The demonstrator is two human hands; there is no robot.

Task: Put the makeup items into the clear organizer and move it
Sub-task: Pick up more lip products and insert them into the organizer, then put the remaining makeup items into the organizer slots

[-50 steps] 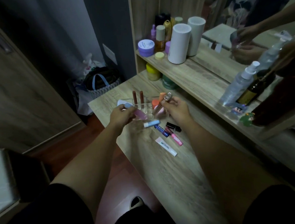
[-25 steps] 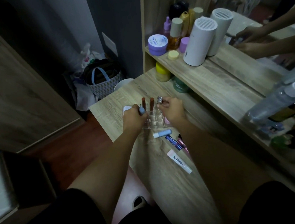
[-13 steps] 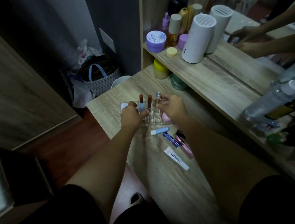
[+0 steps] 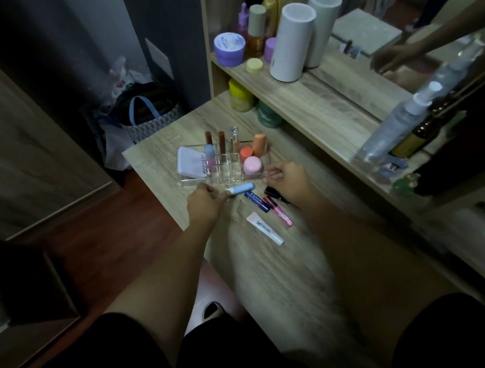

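The clear organizer (image 4: 190, 182) sits on the wooden table with several items in it: a white compact (image 4: 191, 162), two dark red tubes (image 4: 222, 143), a silver-capped tube (image 4: 234, 139), orange pieces (image 4: 257, 144) and a pink jar (image 4: 253, 165). Just in front of it lies a light blue tube (image 4: 241, 188); my left hand (image 4: 205, 203) pinches its near end. My right hand (image 4: 289, 181) hovers beside the organizer's right front corner, fingers apart, over a black tube (image 4: 276, 194). A dark blue tube (image 4: 257, 201), a pink tube (image 4: 280, 214) and a white tube (image 4: 264, 231) lie nearby.
A raised shelf (image 4: 301, 96) on the right carries jars, bottles and a white cylinder (image 4: 292, 41), with a mirror behind. A yellow jar (image 4: 239, 96) and a green jar (image 4: 266, 115) stand under it. Spray bottles (image 4: 392, 129) stand at far right. Bags (image 4: 147, 113) sit on the floor.
Both hands have drawn back from the organizer, leaving a blue-capped tube and a silver-capped tube standing in it. My left hand now touches the light blue tube on the table.
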